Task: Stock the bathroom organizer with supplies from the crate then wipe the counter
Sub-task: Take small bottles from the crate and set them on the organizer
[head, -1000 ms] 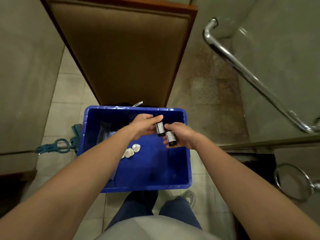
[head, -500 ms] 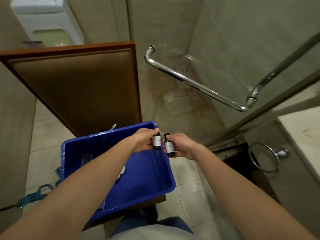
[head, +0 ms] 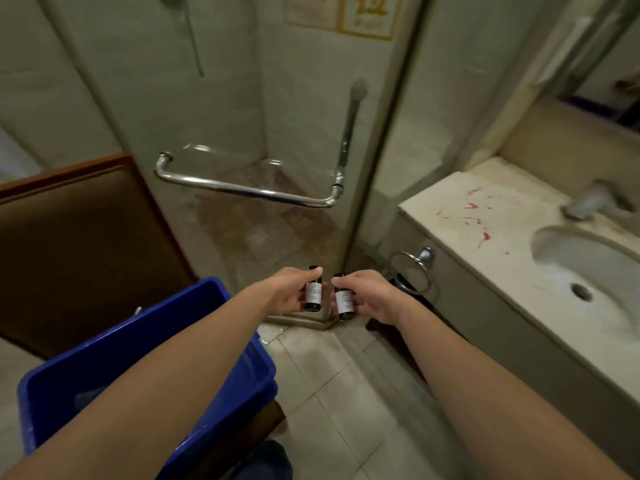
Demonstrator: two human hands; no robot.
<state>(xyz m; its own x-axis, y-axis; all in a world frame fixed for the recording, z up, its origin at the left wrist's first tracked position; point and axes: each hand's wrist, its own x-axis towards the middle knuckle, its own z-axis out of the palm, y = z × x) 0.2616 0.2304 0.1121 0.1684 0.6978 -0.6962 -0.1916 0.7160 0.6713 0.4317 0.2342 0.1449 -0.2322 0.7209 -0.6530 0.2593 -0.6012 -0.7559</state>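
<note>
- The blue crate (head: 114,344) sits low at my left. My left forearm (head: 156,393) covers most of its inside, so I cannot tell what supplies remain in it.
- My left hand (head: 287,292) is curled round a small dark bottle (head: 312,293). It holds the bottle upright, cap up, out over the floor (head: 346,393) past the crate's corner.
- I judge both bottles light and rigid, though I cannot tell whether they are glass or plastic. The smooth sides and paper label could slip in damp fingers, so I would hold them round the body below the cap and set them down gently.
- The second bottle (head: 344,301) hangs just beside the first, tilted slightly and not touching it as far as I can see. My right hand (head: 370,297) pinches it, with the fingers wrapped behind.
- The label print on both is too small to read, so I cannot say what they contain.
- The counter (head: 433,202) at right is streaked with red marks (head: 474,216) near the basin (head: 588,268). The frame cuts off its far end.
- Neither the organizer nor any cloth for wiping is in view. I expect I must look further right to find them.
</note>
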